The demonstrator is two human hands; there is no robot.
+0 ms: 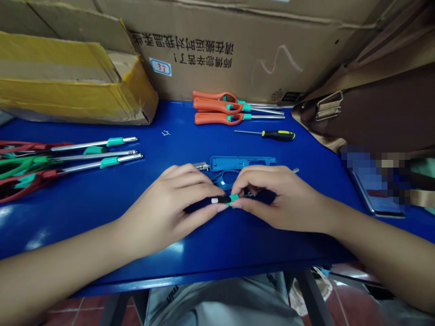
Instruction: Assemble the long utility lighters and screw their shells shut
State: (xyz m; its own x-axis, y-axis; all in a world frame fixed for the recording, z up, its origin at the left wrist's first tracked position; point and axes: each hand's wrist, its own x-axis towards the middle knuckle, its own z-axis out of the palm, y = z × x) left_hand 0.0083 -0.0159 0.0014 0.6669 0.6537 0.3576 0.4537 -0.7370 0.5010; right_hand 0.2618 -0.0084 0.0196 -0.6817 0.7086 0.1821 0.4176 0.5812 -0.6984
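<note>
My left hand [176, 199] and my right hand [272, 194] meet near the front of the table. Between their fingertips is a small black igniter piece [222, 199] with a pale tip, joined to a teal trigger [234, 198]. My left thumb and fingers pinch the black part's side; my right thumb and forefinger grip the teal end. Just beyond lies a blue lighter shell half [243, 163]. A second blue shell piece with a loop [226, 179] is partly hidden by my right hand. A clear part with a metal end [201, 166] shows behind my left fingers.
Several orange lighters [217, 106] and a yellow-black screwdriver [278, 135] lie at the back. Red and green lighters [30, 165] rest on the left. A taped carton [68, 99], tiny screws [166, 133], a phone [377, 194] and a brown bag [374, 108] surround the workspace.
</note>
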